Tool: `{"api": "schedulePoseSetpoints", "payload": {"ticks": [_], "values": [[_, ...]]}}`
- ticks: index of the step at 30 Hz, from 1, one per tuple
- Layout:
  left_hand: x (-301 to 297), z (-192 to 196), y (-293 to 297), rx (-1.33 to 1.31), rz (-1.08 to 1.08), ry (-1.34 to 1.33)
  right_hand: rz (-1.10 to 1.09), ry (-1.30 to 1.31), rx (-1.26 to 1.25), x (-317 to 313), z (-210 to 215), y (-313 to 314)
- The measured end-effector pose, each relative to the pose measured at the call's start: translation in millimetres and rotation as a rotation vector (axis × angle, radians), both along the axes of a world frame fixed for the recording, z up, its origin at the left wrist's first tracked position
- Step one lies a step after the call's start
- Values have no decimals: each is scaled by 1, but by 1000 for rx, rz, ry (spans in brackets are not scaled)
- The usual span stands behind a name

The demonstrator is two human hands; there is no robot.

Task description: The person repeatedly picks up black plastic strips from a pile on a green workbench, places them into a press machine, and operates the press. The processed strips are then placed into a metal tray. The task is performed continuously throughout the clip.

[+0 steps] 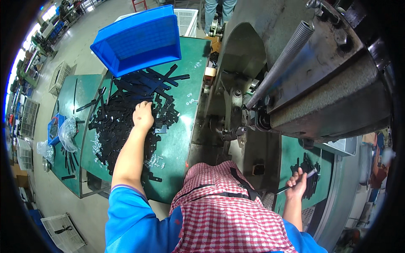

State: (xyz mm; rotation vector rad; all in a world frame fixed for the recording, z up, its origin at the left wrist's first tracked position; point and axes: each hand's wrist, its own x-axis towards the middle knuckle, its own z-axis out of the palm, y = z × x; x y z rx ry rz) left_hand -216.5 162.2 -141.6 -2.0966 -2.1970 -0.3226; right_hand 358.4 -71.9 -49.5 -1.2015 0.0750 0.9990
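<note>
My left hand (143, 116) reaches into a heap of flat black metal strips (120, 128) on the green table (179, 145). Its fingers are curled down among the strips, and whatever they pinch is hidden. To the right, my right hand (297, 184) is closed round a slim metal tool (311, 173), whose thin end points left. Under and beside that hand, more black strips (311, 187) lie piled on a second green surface (289, 152). Small clear or silvery pieces (155, 162) are scattered along the near edge of the left heap.
A blue bin (145, 44) lies tipped at the heap's far side. A large grey machine (329, 97) with a spring (287, 59) stands between the two work surfaces. Left are plastic bags (68, 134) and a small blue box (53, 128). A person's legs (219, 10) show beyond.
</note>
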Motion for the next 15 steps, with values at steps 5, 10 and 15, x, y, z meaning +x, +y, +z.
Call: {"api": "schedulePoseSetpoints", "payload": {"ticks": [5,10,15], "values": [[2,5,14,-265,-104,255,215,199,0,-56,-8,18],[1,49,-2,-143,-58,-85,282,103,-56,-63,-5,37],[111,165,-75,29,-756,60,517,-30,-4,-73,10,69]]}}
